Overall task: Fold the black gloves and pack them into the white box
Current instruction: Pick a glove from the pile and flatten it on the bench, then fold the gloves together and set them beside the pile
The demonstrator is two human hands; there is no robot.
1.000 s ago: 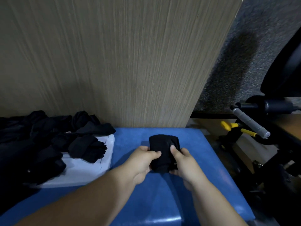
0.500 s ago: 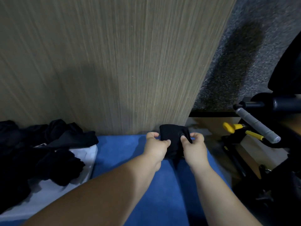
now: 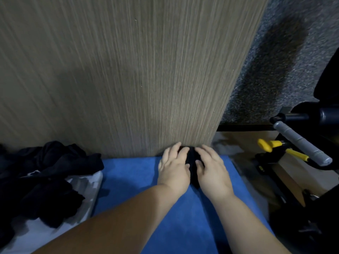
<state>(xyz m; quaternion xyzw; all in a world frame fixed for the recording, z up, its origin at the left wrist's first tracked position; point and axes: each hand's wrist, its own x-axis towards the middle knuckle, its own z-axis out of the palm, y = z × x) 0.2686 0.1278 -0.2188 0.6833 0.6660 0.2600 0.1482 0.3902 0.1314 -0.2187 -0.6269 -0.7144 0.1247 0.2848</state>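
pressing folded glove [image 3: 191,161]: left hand [image 3: 173,169], right hand [image 3: 213,171] (far edge of mat [image 3: 132,173])

a tall wood-grain panel [image 3: 128,70] in grey-brown, its streaks running upright, fills most of the view and stands right at the far edge of the blue table [image 3: 132,176]. a soft shadow lies across the panel's lower left. to the right of the panel is a grey speckled wall [image 3: 286,52] with a dark shadow patch on it, and a black strip runs along its foot. below that a brown floor [image 3: 244,138] shows. at the far right stand a black tubular frame [image 3: 300,116], a grey-wrapped bar [image 3: 302,145] and a yellow-handled tool [image 3: 269,144]. the light is dim
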